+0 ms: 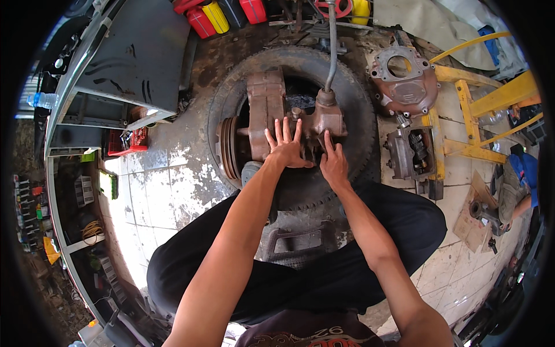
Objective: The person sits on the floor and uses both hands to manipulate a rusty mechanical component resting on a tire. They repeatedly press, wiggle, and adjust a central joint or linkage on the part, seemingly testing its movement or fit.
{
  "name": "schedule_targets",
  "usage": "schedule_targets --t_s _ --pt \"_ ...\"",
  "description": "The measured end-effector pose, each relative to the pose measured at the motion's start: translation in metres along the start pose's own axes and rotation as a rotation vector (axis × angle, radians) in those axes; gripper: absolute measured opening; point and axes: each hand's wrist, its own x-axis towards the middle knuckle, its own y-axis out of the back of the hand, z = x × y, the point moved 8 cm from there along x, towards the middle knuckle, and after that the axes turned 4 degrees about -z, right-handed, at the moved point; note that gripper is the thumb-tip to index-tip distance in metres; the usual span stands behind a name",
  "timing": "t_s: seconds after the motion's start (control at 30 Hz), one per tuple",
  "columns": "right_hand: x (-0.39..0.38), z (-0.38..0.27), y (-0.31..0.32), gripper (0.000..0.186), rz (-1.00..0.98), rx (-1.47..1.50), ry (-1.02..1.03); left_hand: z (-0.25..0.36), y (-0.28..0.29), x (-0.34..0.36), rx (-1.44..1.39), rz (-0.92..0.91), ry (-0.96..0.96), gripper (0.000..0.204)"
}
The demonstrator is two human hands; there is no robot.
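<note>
A brown, rust-coloured gearbox [266, 92] lies across a large black tyre [231, 75] between my knees. Its long metal gear lever [333, 49] rises from the housing on the right, and a grooved pulley-like drum [228, 147] sits at its left end. My left hand [284, 151] rests flat on the middle of the housing, fingers spread and pointing away from me. Just below the lever's base is my right hand [334, 162], index finger stretched along the casing and the other fingers curled in. A small dark edge shows beside that finger; what the hand grips is hidden.
A bell-shaped housing [404, 87] and an opened gear case [411, 151] lie at the right beside a yellow metal frame [462, 110]. Red, yellow and black containers [217, 17] stand at the back. A grey metal cabinet [130, 58] flanks the left, with a red crate [136, 140] beside it.
</note>
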Motion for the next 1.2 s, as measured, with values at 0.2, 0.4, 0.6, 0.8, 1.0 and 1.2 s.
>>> schedule_targets --t_s 0.2,0.4,0.6,0.8,1.0,1.2 --pt "0.007 -0.005 0.003 0.078 -0.034 -0.019 -0.067 -0.002 0.000 0.002 0.007 0.040 -0.018 0.146" --pt "0.000 -0.001 -0.005 0.077 -0.125 -0.053 -0.111 -0.001 0.002 0.000 0.003 -0.002 0.020 0.148" --pt "0.012 -0.001 0.002 0.077 -0.142 -0.073 -0.104 -0.002 -0.002 -0.001 0.004 -0.011 0.044 0.145" --pt "0.006 0.001 -0.003 0.080 -0.116 0.002 -0.125 -0.002 0.001 0.000 0.003 -0.005 0.027 0.147" --pt "-0.002 -0.001 -0.009 0.080 -0.199 -0.099 -0.136 -0.003 0.000 -0.002 0.002 -0.013 0.032 0.148" --pt "0.002 0.006 -0.003 0.080 -0.173 -0.069 -0.201 -0.001 0.002 -0.003 -0.010 -0.020 0.046 0.146"
